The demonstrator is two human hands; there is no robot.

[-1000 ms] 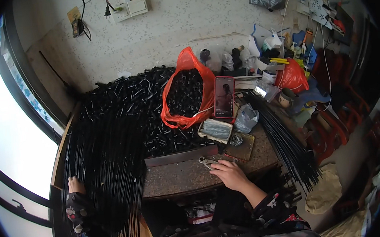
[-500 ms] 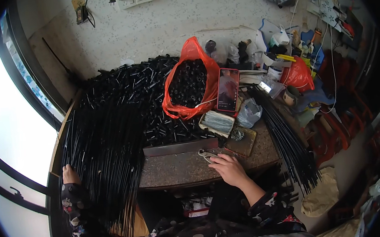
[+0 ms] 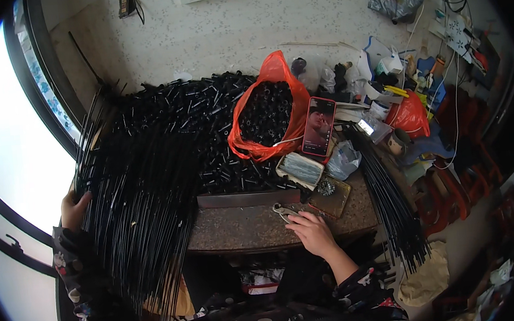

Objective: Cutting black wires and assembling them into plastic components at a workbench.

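At the left edge of a broad heap of long thin black rods (image 3: 143, 225), my left hand (image 3: 75, 210) is closed round some of the outermost ones, thumb toward the heap. The far ends of those rods tilt up near the window side. My right hand (image 3: 313, 232) rests at the table's front edge, its fingers over a pair of pliers (image 3: 281, 210) whose metal jaws point away from me. A low dark metal strip (image 3: 248, 199) stands on edge just beyond, in front of a pile of short black tubes (image 3: 173, 106).
A red plastic bag (image 3: 242, 143) full of black pieces leans behind a propped phone (image 3: 319, 125). Beside them are a box of thin metal pins (image 3: 299, 170) and a shallow tray (image 3: 338, 199). Another black rod bundle (image 3: 392, 197) hangs over the table's right edge. Clutter fills the back right.
My left hand has moved left and away from me, and rods at the heap's left side now stand raised. My right hand stays with the pliers. The view has shifted slightly.
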